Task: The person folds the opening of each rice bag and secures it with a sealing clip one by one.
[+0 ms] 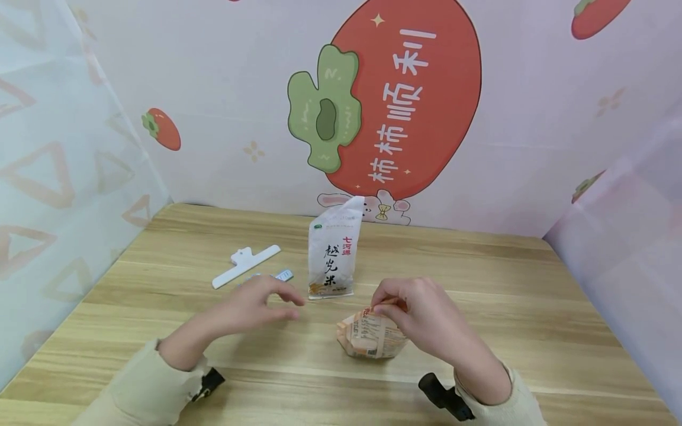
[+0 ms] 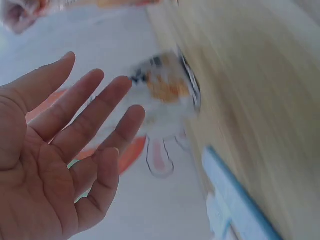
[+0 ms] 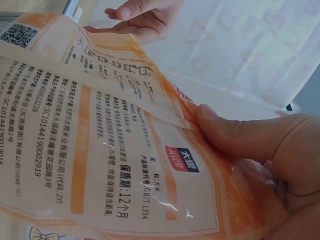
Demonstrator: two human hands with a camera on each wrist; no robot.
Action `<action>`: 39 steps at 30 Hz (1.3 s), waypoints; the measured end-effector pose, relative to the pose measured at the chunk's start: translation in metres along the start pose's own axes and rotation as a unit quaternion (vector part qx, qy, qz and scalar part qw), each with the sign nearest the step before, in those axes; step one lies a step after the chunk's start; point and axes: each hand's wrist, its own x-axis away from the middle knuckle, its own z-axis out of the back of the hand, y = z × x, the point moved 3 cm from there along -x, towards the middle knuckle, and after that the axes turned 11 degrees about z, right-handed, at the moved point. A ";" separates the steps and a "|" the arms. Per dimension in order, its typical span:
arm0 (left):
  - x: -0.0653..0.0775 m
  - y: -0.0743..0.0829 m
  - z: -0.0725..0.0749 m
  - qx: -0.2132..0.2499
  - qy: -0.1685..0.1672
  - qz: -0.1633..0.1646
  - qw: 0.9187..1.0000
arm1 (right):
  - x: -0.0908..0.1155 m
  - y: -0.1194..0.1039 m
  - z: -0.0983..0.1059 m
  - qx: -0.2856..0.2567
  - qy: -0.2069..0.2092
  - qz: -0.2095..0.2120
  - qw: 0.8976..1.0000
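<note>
My right hand (image 1: 421, 313) pinches the top edge of an orange and white rice bag (image 1: 373, 340) low over the wooden table. In the right wrist view the bag's printed back (image 3: 120, 150) faces the camera, and the thumb (image 3: 240, 135) presses on its orange border. My left hand (image 1: 261, 305) hovers to the left of that bag with its fingers spread loosely and nothing in the palm (image 2: 45, 175). Behind and between the hands a white rice bag (image 1: 333, 254) stands upright.
A white bag clip (image 1: 246, 267) lies on the table (image 1: 479, 266) at the left. Next to it a light blue strip (image 1: 285, 275) is partly hidden behind my left hand. A printed cloth backdrop (image 1: 224, 89) rises along the table's back edge and both sides.
</note>
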 end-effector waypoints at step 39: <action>-0.008 -0.088 0.039 -0.051 0.052 0.144 0.987 | 0.000 0.001 0.002 -0.023 -0.018 -0.011 1.000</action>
